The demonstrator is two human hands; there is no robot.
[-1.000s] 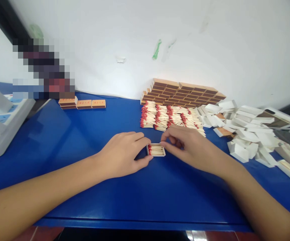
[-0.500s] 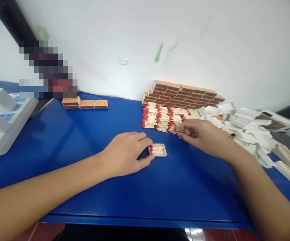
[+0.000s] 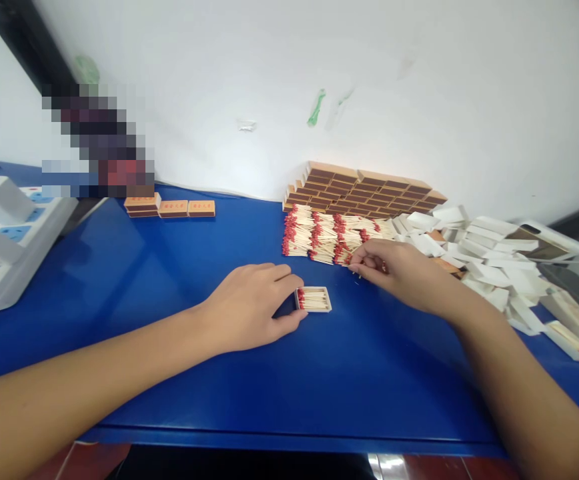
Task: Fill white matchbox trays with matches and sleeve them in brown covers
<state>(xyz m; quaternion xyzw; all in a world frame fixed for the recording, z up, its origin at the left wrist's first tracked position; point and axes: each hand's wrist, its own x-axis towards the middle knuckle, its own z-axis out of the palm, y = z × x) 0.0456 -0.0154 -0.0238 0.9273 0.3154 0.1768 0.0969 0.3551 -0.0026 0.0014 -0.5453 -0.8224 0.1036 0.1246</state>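
A small white matchbox tray (image 3: 313,299) partly filled with red-tipped matches lies on the blue table (image 3: 179,267). My left hand (image 3: 249,307) grips the tray's left end between thumb and fingers. My right hand (image 3: 394,270) is curled at the near edge of a heap of loose red-tipped matches (image 3: 324,237), pinching a few matches there. Both forearms reach in from the bottom corners.
Brown matchbox sleeves (image 3: 364,190) are stacked against the white wall behind the matches. A pile of empty white trays (image 3: 479,257) lies to the right. Three closed matchboxes (image 3: 169,208) stand at the back left, beside a white device (image 3: 4,233).
My right hand left the tray and went back and right to the heap of matches, where it now pinches a few. The left hand has stayed on the tray.
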